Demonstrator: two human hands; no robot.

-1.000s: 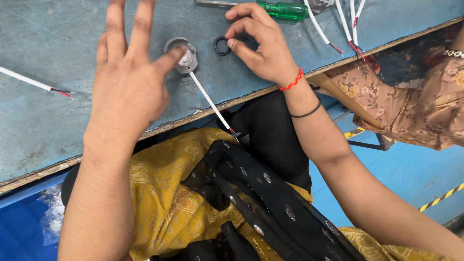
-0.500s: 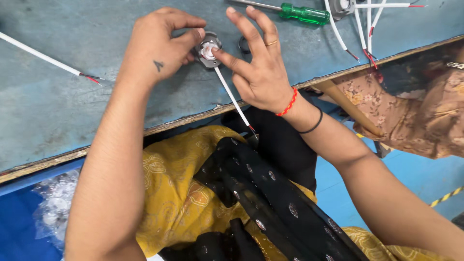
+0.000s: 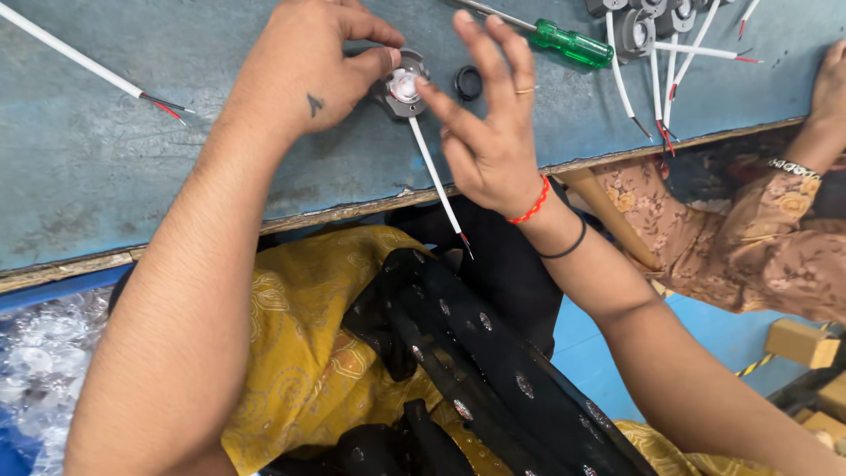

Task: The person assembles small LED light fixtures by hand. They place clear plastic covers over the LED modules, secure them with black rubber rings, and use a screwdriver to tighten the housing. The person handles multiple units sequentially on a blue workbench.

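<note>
loose wire point(image 3: 84, 63): on the table point(image 3: 106, 176), well left of the left fingers. left hand point(image 3: 304, 75): fingers curled, thumb and forefinger pinching the holder point(image 3: 403, 88). holder: grey, round, between both hands' fingertips, its wire point(image 3: 436, 181) trailing off the table edge. right hand point(image 3: 489, 141): fingers spread, forefinger tip touching the holder. ring point(image 3: 468, 83): black, just behind the right fingers. screwdriver point(image 3: 564, 42): green, beyond the right fingertips.

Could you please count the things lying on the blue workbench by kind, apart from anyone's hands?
Grey holders with white wires: 4 in view, one under the left hand at, three at the top edge
Green-handled screwdriver: 1
Black ring: 1
Loose white wire with red and black ends: 1
Total: 7
</note>
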